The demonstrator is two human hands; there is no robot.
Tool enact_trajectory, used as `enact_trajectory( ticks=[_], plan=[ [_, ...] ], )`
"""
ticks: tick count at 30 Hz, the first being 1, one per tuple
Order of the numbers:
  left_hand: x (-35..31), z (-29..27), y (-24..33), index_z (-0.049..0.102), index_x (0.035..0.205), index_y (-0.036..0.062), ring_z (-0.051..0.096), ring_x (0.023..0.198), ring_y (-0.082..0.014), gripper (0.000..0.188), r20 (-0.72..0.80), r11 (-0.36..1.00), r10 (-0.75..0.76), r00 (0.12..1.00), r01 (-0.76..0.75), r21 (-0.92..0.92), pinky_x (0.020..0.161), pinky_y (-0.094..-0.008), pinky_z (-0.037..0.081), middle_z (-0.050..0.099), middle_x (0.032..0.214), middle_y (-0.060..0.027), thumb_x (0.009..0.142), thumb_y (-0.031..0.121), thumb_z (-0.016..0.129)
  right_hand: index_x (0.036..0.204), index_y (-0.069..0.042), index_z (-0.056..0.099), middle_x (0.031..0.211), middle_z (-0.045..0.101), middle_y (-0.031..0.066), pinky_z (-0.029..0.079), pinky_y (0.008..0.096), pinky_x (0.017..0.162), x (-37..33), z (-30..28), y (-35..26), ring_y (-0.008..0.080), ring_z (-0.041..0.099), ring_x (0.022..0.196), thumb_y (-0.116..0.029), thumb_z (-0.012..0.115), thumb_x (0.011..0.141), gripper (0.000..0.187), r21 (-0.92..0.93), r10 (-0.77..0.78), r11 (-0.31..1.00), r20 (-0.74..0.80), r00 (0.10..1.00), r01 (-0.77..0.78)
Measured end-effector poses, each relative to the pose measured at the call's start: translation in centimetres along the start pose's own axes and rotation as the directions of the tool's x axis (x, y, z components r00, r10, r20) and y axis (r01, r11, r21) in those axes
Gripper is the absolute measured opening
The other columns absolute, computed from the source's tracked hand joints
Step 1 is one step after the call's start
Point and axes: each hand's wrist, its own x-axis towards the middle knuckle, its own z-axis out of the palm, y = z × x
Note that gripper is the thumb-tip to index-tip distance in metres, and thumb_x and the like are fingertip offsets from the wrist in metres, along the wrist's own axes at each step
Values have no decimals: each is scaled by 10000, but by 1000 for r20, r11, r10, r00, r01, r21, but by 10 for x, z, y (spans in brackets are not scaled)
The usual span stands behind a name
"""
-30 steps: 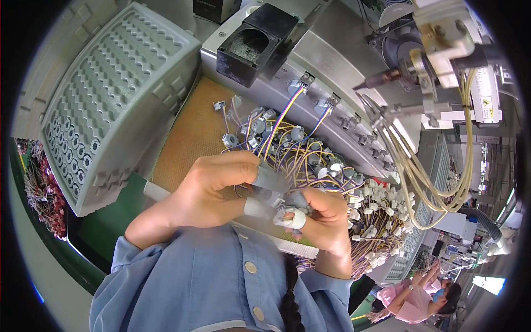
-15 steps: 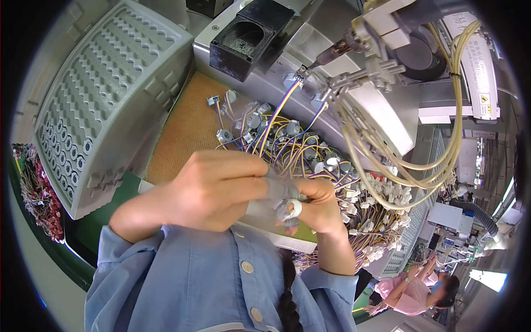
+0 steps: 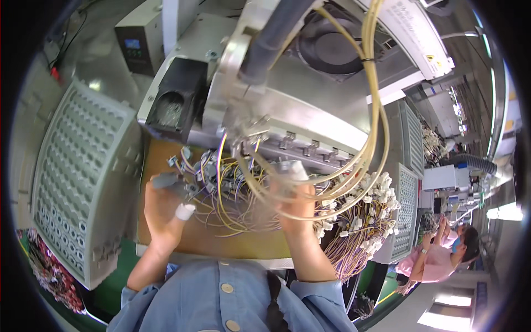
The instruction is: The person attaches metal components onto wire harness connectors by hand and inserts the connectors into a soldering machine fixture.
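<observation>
My left hand (image 3: 161,207) is at the left of a pile of small round metal motors with coloured wires (image 3: 209,171). Grey and white covers sit on its fingertips. Thumb and forefinger stand apart, with one small motor (image 3: 191,190) beside the forefinger tip; any contact is unclear. My right hand (image 3: 296,196), smeared by motion, is over the right part of the pile, behind pale looping tubes (image 3: 381,127). A white cover (image 3: 298,170) shows on one of its fingers. What it holds, if anything, is hidden by the blur.
A metal machine arm (image 3: 243,124) hangs over a rail with small clips (image 3: 311,148). A black box (image 3: 177,99) stands at its left. Grey trays (image 3: 72,166) lean at the left. White-connector wire bundles (image 3: 359,221) lie right. A co-worker in pink (image 3: 437,254) is beyond.
My hands were together in front of my body; now they are apart, both farther forward at the pile. The view has turned, so the machine and trays appear lower and farther left.
</observation>
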Motion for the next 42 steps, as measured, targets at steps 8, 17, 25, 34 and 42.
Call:
enact_trajectory(
  ticks=[8, 17, 25, 34, 42],
  plan=[
    [10, -4, -20, 360, 1184, 36, 475, 1009, -174, 548, -8, 989, 134, 991, -133, 67, 880, -306, 379, 446, 1100, -64, 731, 49, 667, 994, -16, 527, 744, 563, 52, 466, 263, 445, 21, 32, 9, 112, 496, 512, -366, 511, 895, 364, 63, 56, 997, -182, 982, -45],
    [11, -10, -35, 371, 1206, 33, 481, 996, -169, 508, -11, 976, 190, 982, -188, 112, 832, -276, 377, 480, 1112, -91, 767, 46, 627, 1078, 33, 578, 845, 655, 113, 520, 266, 646, -5, -32, -65, 149, 629, 776, -181, 678, 775, 385, -695, -60, 705, 139, 988, 140],
    [9, -8, -38, 335, 1243, 20, 462, 1030, -168, 503, 27, 941, 273, 962, -273, 202, 886, -290, 364, 451, 1148, -102, 805, 14, 582, 766, -34, 653, 672, 612, 188, 466, 404, 596, 1, -107, -56, 368, 594, 640, -370, 557, 759, 349, -969, -414, -117, -152, 898, -218],
    [12, -10, -33, 348, 1231, 18, 476, 990, -141, 466, -22, 974, 174, 984, -169, 152, 873, -264, 373, 479, 1089, -80, 821, 1, 570, 864, 28, 640, 742, 630, 34, 449, 250, 621, -58, -74, -55, 88, 578, 703, -135, 665, 770, 189, -545, -416, 777, -68, 907, 315],
    [12, -9, -45, 404, 1173, 8, 481, 1026, -155, 431, -53, 973, 105, 993, -91, 214, 899, -284, 380, 493, 1092, -77, 791, -35, 598, 801, 51, 648, 930, 626, 140, 459, 326, 776, -96, -30, -22, 232, 580, 887, -99, 766, 674, 230, -432, -508, 724, 194, 839, 538]
  ],
)
